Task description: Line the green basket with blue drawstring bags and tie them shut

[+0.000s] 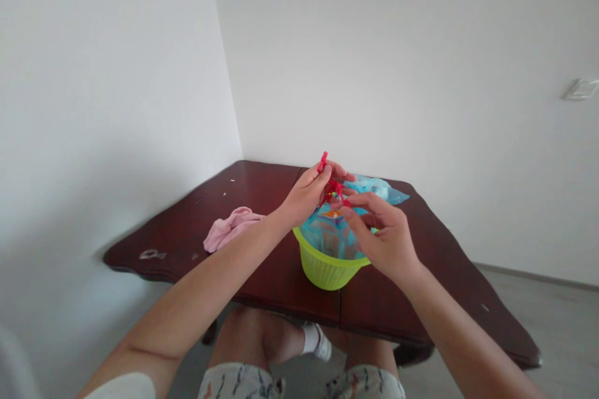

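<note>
A thin red string-like piece point(337, 190), looped and bunched, is held up over a lime-green basket point(327, 267). My left hand point(311, 190) is closed on one part of it, with a red end sticking up above the thumb. Between thumb and forefinger, my right hand point(381, 224) pinches another part. Blue see-through plastic point(327, 230) lines the basket under both hands, and an orange-and-white item point(332, 214) shows at its top. The exact kind of the red piece is too small to make out, and my fingers cover some of it.
The basket stands on a dark red-brown wooden table point(276, 262). A crumpled pink cloth point(231, 229) lies left of it, by my left forearm. Blue plastic point(377, 187) lies behind my right hand. White walls point(397, 75) border the table at the back and left.
</note>
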`<action>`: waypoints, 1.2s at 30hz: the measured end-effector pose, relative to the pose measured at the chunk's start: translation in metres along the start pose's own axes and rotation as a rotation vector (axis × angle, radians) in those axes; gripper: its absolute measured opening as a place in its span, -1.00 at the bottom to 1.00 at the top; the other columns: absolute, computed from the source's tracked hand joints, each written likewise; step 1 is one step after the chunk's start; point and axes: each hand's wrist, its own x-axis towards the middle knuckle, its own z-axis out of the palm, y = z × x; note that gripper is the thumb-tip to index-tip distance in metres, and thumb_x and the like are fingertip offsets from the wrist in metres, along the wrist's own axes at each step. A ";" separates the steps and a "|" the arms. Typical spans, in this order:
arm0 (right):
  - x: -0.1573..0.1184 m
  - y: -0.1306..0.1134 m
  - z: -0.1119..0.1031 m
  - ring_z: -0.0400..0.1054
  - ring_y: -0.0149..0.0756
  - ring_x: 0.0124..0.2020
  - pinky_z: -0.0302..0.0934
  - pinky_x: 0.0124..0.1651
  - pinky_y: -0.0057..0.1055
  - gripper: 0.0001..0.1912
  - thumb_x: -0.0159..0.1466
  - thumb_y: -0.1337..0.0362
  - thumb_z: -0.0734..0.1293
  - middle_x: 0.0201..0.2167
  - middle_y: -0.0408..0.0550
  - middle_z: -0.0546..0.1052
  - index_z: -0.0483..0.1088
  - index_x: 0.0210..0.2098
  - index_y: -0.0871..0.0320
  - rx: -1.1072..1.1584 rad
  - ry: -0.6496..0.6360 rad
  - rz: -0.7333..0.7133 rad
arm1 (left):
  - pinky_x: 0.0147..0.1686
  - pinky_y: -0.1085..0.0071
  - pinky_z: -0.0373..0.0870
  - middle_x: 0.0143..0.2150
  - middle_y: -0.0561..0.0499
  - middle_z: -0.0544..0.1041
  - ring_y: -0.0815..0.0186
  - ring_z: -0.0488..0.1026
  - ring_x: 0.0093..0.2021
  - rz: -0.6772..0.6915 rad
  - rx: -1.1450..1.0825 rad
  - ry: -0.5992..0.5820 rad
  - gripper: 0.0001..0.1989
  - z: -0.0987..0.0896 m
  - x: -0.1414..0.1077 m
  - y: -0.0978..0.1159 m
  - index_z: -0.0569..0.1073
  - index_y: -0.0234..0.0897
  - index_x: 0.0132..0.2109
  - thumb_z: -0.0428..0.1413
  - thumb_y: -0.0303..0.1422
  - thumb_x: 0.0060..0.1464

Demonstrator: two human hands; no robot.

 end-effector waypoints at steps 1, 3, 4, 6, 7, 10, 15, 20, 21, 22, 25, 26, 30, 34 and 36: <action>-0.004 0.005 0.003 0.25 -0.45 -0.66 0.08 -0.64 -0.36 -0.78 0.59 0.00 0.53 -0.14 -0.02 0.81 0.68 -0.02 -0.01 -0.076 -0.008 -0.019 | -0.25 0.39 0.67 0.07 -0.17 0.80 0.19 0.79 -0.12 -0.006 0.010 0.002 -0.47 0.000 -0.001 0.001 0.52 -0.20 0.03 0.35 0.19 0.47; -0.011 0.015 0.007 0.20 -0.43 -0.67 0.00 -0.61 -0.35 -0.80 0.63 0.03 0.48 -0.29 -0.08 0.76 0.71 0.05 -0.04 -0.207 0.000 -0.055 | -0.23 0.36 0.69 0.07 -0.18 0.81 0.16 0.81 -0.11 -0.007 0.040 -0.004 -0.46 -0.001 -0.003 0.004 0.51 -0.20 0.02 0.33 0.21 0.48; -0.013 0.020 0.009 0.19 -0.42 -0.67 -0.01 -0.60 -0.34 -0.79 0.64 0.03 0.46 -0.34 -0.11 0.73 0.71 0.08 -0.05 -0.251 0.014 -0.069 | -0.22 0.35 0.69 0.07 -0.18 0.81 0.16 0.82 -0.11 -0.001 0.057 -0.012 -0.46 -0.001 -0.004 0.005 0.51 -0.20 0.02 0.32 0.22 0.48; -0.015 0.026 0.013 0.20 -0.39 -0.67 -0.01 -0.58 -0.34 -0.78 0.64 0.03 0.45 -0.43 -0.13 0.68 0.73 0.07 -0.05 -0.304 0.033 -0.078 | -0.23 0.38 0.66 0.05 -0.18 0.82 0.18 0.82 -0.13 0.030 0.086 -0.023 -0.46 -0.003 -0.006 0.008 0.51 -0.21 0.01 0.31 0.21 0.50; -0.016 0.028 0.014 0.20 -0.39 -0.68 -0.01 -0.57 -0.34 -0.77 0.63 0.03 0.46 -0.48 -0.15 0.65 0.74 0.05 -0.04 -0.320 0.041 -0.079 | -0.25 0.40 0.63 0.04 -0.18 0.82 0.21 0.81 -0.15 0.046 0.096 -0.024 -0.47 -0.003 -0.006 0.010 0.51 -0.21 0.00 0.30 0.20 0.51; -0.015 0.032 0.017 0.18 -0.36 -0.68 0.01 -0.55 -0.33 -0.77 0.61 0.05 0.47 -0.60 -0.21 0.52 0.78 0.01 -0.05 -0.358 0.068 -0.081 | -0.35 0.46 0.54 0.01 -0.17 0.83 0.27 0.78 -0.23 0.044 0.101 -0.025 -0.50 -0.006 -0.007 0.018 0.50 -0.21 0.00 0.27 0.16 0.55; -0.010 0.041 0.020 0.19 -0.30 -0.66 -0.01 -0.56 -0.32 -0.75 0.59 0.07 0.47 -0.60 -0.17 0.55 0.85 0.00 -0.08 -0.392 0.080 -0.075 | -0.49 0.47 0.48 -0.09 -0.11 0.79 0.24 0.74 -0.30 -0.024 0.036 -0.095 -0.51 -0.013 -0.007 0.025 0.47 -0.18 0.01 0.29 0.16 0.52; -0.009 0.038 0.023 0.23 -0.33 -0.65 0.08 -0.55 -0.31 -0.71 0.62 0.06 0.43 -0.45 -0.12 0.71 0.84 -0.01 -0.05 -0.426 -0.029 -0.022 | -0.32 0.38 0.59 -0.26 0.01 0.64 0.31 0.60 -0.37 0.038 0.219 -0.204 -0.49 -0.013 -0.015 0.034 0.49 -0.19 -0.02 0.16 0.18 0.62; -0.010 0.034 0.022 0.21 -0.35 -0.67 0.10 -0.55 -0.30 -0.71 0.63 0.06 0.43 -0.45 -0.12 0.71 0.83 0.00 -0.04 -0.441 -0.016 -0.049 | -0.30 0.38 0.56 -0.29 0.03 0.60 0.32 0.56 -0.37 0.081 0.316 -0.214 -0.50 -0.012 -0.018 0.038 0.50 -0.19 -0.02 0.10 0.16 0.67; -0.011 0.030 0.020 0.22 -0.35 -0.66 0.15 -0.53 -0.29 -0.73 0.64 0.09 0.43 -0.44 -0.12 0.71 0.82 0.02 -0.04 -0.449 0.022 -0.101 | -0.27 0.37 0.53 -0.30 0.04 0.56 0.32 0.52 -0.35 0.131 0.432 -0.226 -0.51 -0.012 -0.021 0.042 0.50 -0.19 -0.01 0.04 0.13 0.70; -0.007 0.014 0.011 0.59 -0.14 -0.35 0.52 -0.20 -0.13 -0.76 0.63 0.20 0.39 -0.17 0.01 0.79 0.73 0.12 -0.04 -0.430 0.174 -0.365 | -0.15 0.28 0.50 -0.22 -0.02 0.56 0.23 0.51 -0.24 0.314 0.811 -0.292 -0.55 -0.012 -0.026 0.054 0.51 -0.17 0.00 -0.05 0.03 0.76; -0.003 0.010 0.007 0.69 -0.02 -0.12 0.58 0.02 -0.02 -0.75 0.63 0.22 0.37 -0.01 0.08 0.79 0.70 0.16 -0.04 -0.416 0.183 -0.433 | -0.10 0.25 0.50 -0.18 -0.05 0.58 0.20 0.52 -0.20 0.369 0.922 -0.325 -0.57 -0.013 -0.026 0.057 0.51 -0.16 0.00 -0.05 0.01 0.75; 0.016 0.012 0.003 0.66 0.05 0.23 0.51 0.33 0.09 -0.72 0.72 0.13 0.27 0.21 0.13 0.74 0.52 0.29 -0.02 -0.267 0.058 -0.306 | -0.04 0.18 0.51 -0.09 -0.09 0.56 0.11 0.53 -0.13 0.513 1.167 -0.396 -0.63 -0.020 -0.022 0.056 0.47 -0.14 0.03 -0.05 -0.03 0.74; 0.028 0.029 0.011 0.66 -0.11 -0.01 0.52 0.09 -0.16 -0.71 0.75 0.02 0.25 0.01 0.00 0.75 0.48 0.25 0.01 -0.128 -0.038 -0.048 | 0.00 0.15 0.53 0.00 -0.14 0.55 0.09 0.53 -0.05 0.671 1.173 -0.316 -0.71 -0.027 -0.023 0.048 0.43 -0.13 0.05 -0.08 -0.13 0.75; 0.029 0.034 0.017 0.62 -0.15 -0.05 0.48 0.06 -0.21 -0.70 0.75 0.01 0.24 -0.05 -0.05 0.73 0.52 0.16 0.02 -0.114 -0.112 -0.018 | 0.02 0.13 0.55 0.00 -0.15 0.56 0.07 0.53 -0.02 0.724 1.187 -0.296 -0.74 -0.030 -0.024 0.045 0.42 -0.12 0.03 -0.08 -0.19 0.74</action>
